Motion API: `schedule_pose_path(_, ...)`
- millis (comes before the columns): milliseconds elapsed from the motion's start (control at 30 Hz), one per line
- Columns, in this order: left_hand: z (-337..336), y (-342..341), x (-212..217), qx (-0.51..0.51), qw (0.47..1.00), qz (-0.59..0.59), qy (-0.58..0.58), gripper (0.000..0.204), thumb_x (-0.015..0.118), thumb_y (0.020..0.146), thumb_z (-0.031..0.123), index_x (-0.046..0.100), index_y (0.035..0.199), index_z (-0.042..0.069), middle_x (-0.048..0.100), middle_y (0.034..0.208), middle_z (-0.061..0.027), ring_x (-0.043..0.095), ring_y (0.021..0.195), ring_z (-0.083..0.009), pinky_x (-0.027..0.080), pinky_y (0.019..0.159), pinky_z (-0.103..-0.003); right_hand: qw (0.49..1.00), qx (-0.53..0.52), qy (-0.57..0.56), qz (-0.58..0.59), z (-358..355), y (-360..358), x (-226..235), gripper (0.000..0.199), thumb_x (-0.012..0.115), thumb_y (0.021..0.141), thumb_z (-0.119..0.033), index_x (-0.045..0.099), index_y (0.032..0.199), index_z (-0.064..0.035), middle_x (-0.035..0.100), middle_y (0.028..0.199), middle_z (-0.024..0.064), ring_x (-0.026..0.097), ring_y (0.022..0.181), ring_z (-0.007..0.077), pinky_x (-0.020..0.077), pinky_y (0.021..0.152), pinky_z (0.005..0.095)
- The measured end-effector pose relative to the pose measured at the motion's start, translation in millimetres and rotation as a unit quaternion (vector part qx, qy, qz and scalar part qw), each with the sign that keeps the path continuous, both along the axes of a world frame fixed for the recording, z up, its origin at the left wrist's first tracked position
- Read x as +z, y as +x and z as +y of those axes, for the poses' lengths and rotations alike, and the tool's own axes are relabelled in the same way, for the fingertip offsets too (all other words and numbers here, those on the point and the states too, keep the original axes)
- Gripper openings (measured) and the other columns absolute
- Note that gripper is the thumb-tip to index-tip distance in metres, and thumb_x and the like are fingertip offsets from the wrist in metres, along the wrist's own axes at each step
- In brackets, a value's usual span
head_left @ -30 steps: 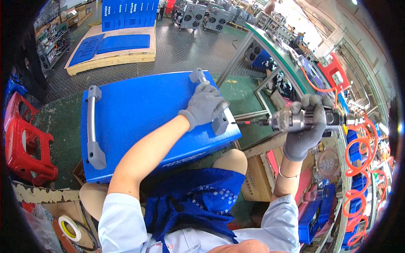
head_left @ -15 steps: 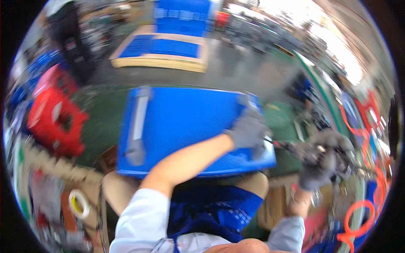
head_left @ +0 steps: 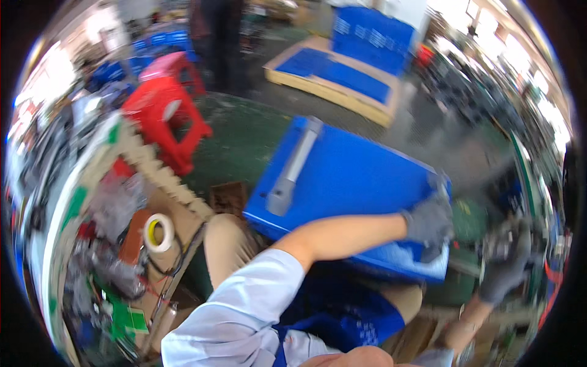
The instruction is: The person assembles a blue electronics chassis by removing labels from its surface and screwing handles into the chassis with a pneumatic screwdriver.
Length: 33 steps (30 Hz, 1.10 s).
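Left fingers (head_left: 440, 215) curled round a grey handle (head_left: 437, 180), right fingers (head_left: 522, 246) wrapped round blurred power driver (head_left: 498, 246)

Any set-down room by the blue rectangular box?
Free: top of box, between left grey bar handle and grey-gloved left hand; green floor between box and red plastic stool. Crowded: cream bin holding white tape roll, clear plastic bags.

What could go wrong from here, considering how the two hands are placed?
The power tool, held in the right hand, seems to point toward the left hand, so a slip might strike it. The left hand is at the right-side handle, so a slip might also scratch the blue case. Blur hides whether the tool touches anything there.
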State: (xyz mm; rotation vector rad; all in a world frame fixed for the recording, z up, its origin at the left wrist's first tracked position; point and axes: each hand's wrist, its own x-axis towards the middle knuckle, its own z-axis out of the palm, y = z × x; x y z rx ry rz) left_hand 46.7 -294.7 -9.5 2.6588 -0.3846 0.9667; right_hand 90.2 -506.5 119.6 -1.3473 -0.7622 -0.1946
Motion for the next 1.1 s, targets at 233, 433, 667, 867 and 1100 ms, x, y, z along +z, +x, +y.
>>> schedule_pose_path(233,37,-11,-1,-0.013,0.999,0.007,-0.036,0.024,0.056,0.090,0.031,0.070,0.087,0.013,0.062,0.097,-0.0041,0.055,0.107,-0.0240,0.031,0.104,-0.045,0.994,-0.017,0.102,-0.031,71,-43,46,0.020,0.062,0.087,-0.003,0.063,0.106,0.0026,0.067,0.091,0.0093,0.066,0.074,0.0152,0.0527,0.071,0.0267)
schedule_pose_path(433,13,-5,-1,-0.054,0.996,-0.017,-0.066,0.030,0.052,0.094,0.033,0.070,0.087,0.011,0.063,0.092,-0.0053,0.056,0.106,-0.0251,0.026,0.111,-0.048,0.996,0.004,0.060,-0.067,60,-50,55,0.021,0.060,0.086,-0.003,0.062,0.106,0.0012,0.067,0.093,0.0109,0.068,0.076,0.0162,0.0562,0.065,0.0270)
schedule_pose_path(667,20,-12,-1,-0.040,0.997,-0.016,-0.058,0.029,0.052,0.094,0.032,0.070,0.087,0.011,0.063,0.094,-0.0058,0.056,0.106,-0.0251,0.027,0.110,-0.047,0.995,-0.046,-0.045,-0.079,78,-44,43,0.027,0.059,0.087,-0.007,0.057,0.112,0.0015,0.065,0.091,0.0136,0.065,0.074,0.0176,0.0557,0.062,0.0298)
schedule_pose_path(867,21,-14,0,-0.034,0.998,-0.002,-0.055,0.026,0.054,0.092,0.031,0.070,0.085,0.011,0.063,0.095,-0.0060,0.056,0.106,-0.0253,0.028,0.108,-0.046,0.998,0.006,-0.052,-0.018,87,-33,28,0.029,0.059,0.086,-0.006,0.057,0.113,0.0014,0.064,0.093,0.0110,0.065,0.079,0.0177,0.0564,0.067,0.0302)
schedule_pose_path(1100,20,-6,-6,-0.039,0.997,-0.044,-0.054,0.035,0.051,0.094,0.037,0.071,0.079,0.012,0.068,0.092,-0.0065,0.057,0.104,-0.0239,0.027,0.108,-0.043,0.994,0.044,-0.077,-0.058,90,-39,27,0.028,0.057,0.086,-0.006,0.057,0.113,0.0039,0.064,0.090,0.0117,0.064,0.075,0.0151,0.0550,0.064,0.0270)
